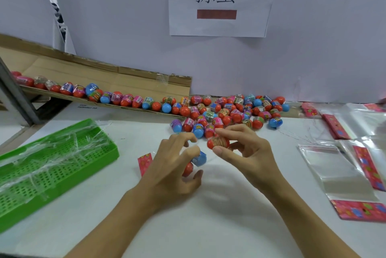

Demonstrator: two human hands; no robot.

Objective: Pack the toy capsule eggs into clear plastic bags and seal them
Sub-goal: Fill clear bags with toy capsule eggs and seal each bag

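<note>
Currently, an orange capsule egg with a printed band [218, 142] is pinched at frame centre by the right hand [246, 149]. A clear plastic bag with a pink header card [146, 162], already containing a blue egg [200, 158] and an orange egg [188, 169], is gripped by the left hand [177, 165]. Filling is judged under way; next, the bag mouth must be held open for insertion. Loose eggs [229, 111] are heaped above centre.

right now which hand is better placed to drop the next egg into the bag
Right. The right hand already pinches an orange egg beside the left hand, which holds the bag.
</note>
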